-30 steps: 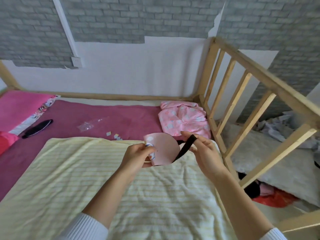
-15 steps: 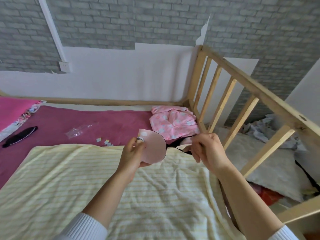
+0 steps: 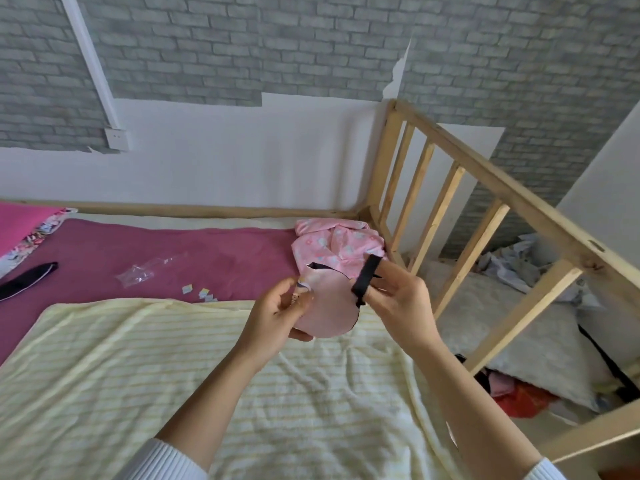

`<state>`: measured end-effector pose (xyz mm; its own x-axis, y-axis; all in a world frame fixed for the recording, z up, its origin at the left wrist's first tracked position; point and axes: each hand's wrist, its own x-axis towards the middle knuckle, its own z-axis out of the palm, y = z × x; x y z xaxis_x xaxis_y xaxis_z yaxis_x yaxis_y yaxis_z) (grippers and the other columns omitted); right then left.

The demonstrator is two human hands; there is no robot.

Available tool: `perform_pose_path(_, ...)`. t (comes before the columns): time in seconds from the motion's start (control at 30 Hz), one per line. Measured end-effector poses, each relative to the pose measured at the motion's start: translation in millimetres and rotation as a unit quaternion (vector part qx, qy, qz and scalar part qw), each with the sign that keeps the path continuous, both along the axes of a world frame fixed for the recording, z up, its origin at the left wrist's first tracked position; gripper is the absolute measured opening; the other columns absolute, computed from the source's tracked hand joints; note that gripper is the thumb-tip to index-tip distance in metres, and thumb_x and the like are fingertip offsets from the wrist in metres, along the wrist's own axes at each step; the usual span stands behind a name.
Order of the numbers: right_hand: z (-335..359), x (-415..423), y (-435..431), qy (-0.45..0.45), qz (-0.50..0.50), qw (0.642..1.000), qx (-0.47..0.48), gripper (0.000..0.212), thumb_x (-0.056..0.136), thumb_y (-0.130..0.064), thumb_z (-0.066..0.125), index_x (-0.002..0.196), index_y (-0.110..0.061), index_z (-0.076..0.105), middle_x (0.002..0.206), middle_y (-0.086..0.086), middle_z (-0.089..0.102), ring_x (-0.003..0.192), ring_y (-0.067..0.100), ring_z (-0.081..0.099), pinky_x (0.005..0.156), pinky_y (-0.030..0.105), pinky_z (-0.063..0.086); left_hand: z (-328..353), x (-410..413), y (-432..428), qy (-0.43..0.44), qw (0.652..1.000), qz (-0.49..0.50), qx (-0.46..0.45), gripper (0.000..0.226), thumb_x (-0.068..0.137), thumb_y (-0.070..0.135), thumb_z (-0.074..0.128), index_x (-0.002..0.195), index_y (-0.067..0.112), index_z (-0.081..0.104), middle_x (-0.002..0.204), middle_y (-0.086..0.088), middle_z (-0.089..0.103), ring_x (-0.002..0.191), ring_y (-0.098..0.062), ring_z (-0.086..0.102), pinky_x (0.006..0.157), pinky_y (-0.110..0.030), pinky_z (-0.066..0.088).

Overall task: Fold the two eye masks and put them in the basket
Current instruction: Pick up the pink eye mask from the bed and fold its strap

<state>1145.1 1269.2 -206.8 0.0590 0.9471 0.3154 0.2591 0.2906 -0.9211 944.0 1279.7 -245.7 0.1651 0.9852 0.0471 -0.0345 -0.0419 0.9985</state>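
A pink eye mask (image 3: 329,303) with black edging is folded in half and held up above the yellow striped blanket (image 3: 173,375). My left hand (image 3: 280,317) pinches its left side. My right hand (image 3: 398,299) holds its black elastic strap (image 3: 366,275), which loops over my fingers. A black eye mask (image 3: 24,280) lies flat on the maroon sheet at the far left. No basket is in view.
A pink patterned garment (image 3: 339,245) lies bunched in the bed's far right corner. A wooden slatted rail (image 3: 485,216) runs along the right. A clear plastic wrapper (image 3: 145,270) and small paper scraps (image 3: 202,292) lie on the maroon sheet (image 3: 173,251). Bedding and clothes lie beyond the rail.
My right hand has lifted the black strap up and stretched it over its fingers. The folded pink mask stays held in my left hand. The view has shifted slightly.
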Motion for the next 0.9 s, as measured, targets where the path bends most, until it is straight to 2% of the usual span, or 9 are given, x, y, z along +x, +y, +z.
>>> perform_pose_path(0.13, 9.9, -0.9, 0.3, -0.044, 0.076, 0.995, -0.052, 0.03, 0.071, -0.021, 0.08, 0.1, -0.02, 0.074, 0.096, 0.009, 0.077, 0.095, 0.015, 0.073, 0.087, 0.039, 0.059, 9.5, -2.9, 6.6, 0.075, 0.994, -0.079, 0.028, 0.02, 0.089, 0.017, 0.065, 0.078, 0.032, 0.071, 0.061, 0.014, 0.063, 0.053, -0.006, 0.053, 0.039, -0.022, 0.046)
perform_pose_path(0.3, 13.1, -2.5, 4.4, -0.116, 0.144, 0.981, -0.067, 0.019, 0.07, -0.018, 0.078, 0.086, -0.01, 0.071, 0.089, 0.02, 0.072, 0.075, 0.031, 0.068, 0.071, 0.049, 0.054, 15.2, 2.8, 10.7, 0.14, 0.978, -0.147, 0.038, 0.023, 0.085, 0.018, 0.068, 0.071, 0.036, 0.072, 0.05, 0.013, 0.058, 0.047, -0.01, 0.051, 0.04, -0.017, 0.038)
perform_pose_path(0.37, 10.3, -1.2, 7.6, -0.17, 0.163, 0.967, -0.102, 0.018, 0.068, -0.018, 0.075, 0.084, -0.012, 0.07, 0.08, 0.022, 0.068, 0.062, 0.023, 0.056, 0.06, 0.038, 0.047, 14.5, 4.3, 9.7, 0.13, 0.979, -0.158, 0.023, 0.021, 0.084, 0.016, 0.068, 0.07, 0.031, 0.072, 0.047, 0.016, 0.055, 0.042, 0.001, 0.045, 0.04, -0.013, 0.037)
perform_pose_path(0.43, 6.6, 2.2, 8.6, -0.198, 0.182, 0.952, -0.144, 0.016, 0.067, -0.01, 0.07, 0.082, -0.008, 0.068, 0.062, 0.002, 0.064, 0.055, 0.006, 0.053, 0.056, 0.025, 0.044, 12.4, 3.4, 5.6, 0.109, 0.984, -0.143, 0.002, 0.011, 0.083, 0.017, 0.071, 0.075, 0.024, 0.073, 0.05, 0.016, 0.055, 0.043, 0.002, 0.041, 0.04, -0.012, 0.034)
perform_pose_path(0.5, 2.9, 3.2, 6.0, -0.142, 0.222, 0.947, -0.182, 0.022, 0.069, 0.004, 0.062, 0.075, -0.015, 0.071, 0.052, -0.015, 0.059, 0.048, -0.003, 0.052, 0.049, 0.01, 0.041, 8.2, 0.0, -2.6, 0.076, 0.991, -0.109, -0.021, 0.002, 0.083, 0.02, 0.072, 0.082, 0.021, 0.074, 0.059, 0.013, 0.06, 0.05, -0.001, 0.044, 0.043, -0.014, 0.035)
perform_pose_path(0.57, -5.7, 1.0, 3.6, -0.034, 0.264, 0.937, -0.226, 0.033, 0.07, 0.006, 0.056, 0.081, -0.019, 0.075, 0.06, -0.01, 0.062, 0.053, 0.004, 0.055, 0.049, 0.014, 0.042, 4.3, -4.1, -14.3, 0.042, 0.996, -0.062, -0.047, 0.005, 0.084, 0.022, 0.07, 0.086, 0.019, 0.074, 0.071, 0.004, 0.065, 0.062, -0.008, 0.054, 0.05, -0.017, 0.042)
perform_pose_path(0.63, -21.0, -5.4, 1.4, 0.038, 0.294, 0.92, -0.258, 0.028, 0.068, -0.006, 0.055, 0.092, -0.004, 0.07, 0.07, 0.006, 0.055, 0.061, 0.015, 0.049, 0.052, 0.022, 0.038, 0.2, -7.4, -29.9, 0.016, 0.997, -0.011, -0.077, 0.012, 0.083, 0.027, 0.07, 0.087, 0.017, 0.074, 0.079, -0.001, 0.068, 0.072, -0.011, 0.061, 0.06, -0.023, 0.049)
perform_pose_path(0.7, -38.3, -16.9, -1.4, 0.069, 0.318, 0.896, -0.303, 0.025, 0.067, -0.019, 0.057, 0.084, -0.004, 0.066, 0.069, 0.003, 0.052, 0.062, 0.016, 0.046, 0.054, 0.025, 0.036, -5.4, -11.7, -47.0, -0.018, 0.993, 0.055, -0.105, 0.024, 0.078, 0.035, 0.07, 0.086, 0.012, 0.072, 0.079, -0.002, 0.066, 0.074, -0.013, 0.061, 0.06, -0.022, 0.051)
perform_pose_path(0.9, -65.8, -94.5, -23.8, -0.053, 0.424, 0.84, -0.334, 0.019, 0.067, -0.034, 0.063, 0.073, -0.016, 0.067, 0.069, 0.001, 0.058, 0.065, 0.012, 0.057, 0.064, 0.025, 0.044, -26.0, -55.0, -117.8, -0.034, 0.949, 0.278, -0.144, 0.023, 0.062, 0.036, 0.067, 0.073, 0.016, 0.066, 0.075, -0.002, 0.061, 0.072, -0.016, 0.054, 0.065, -0.031, 0.039)
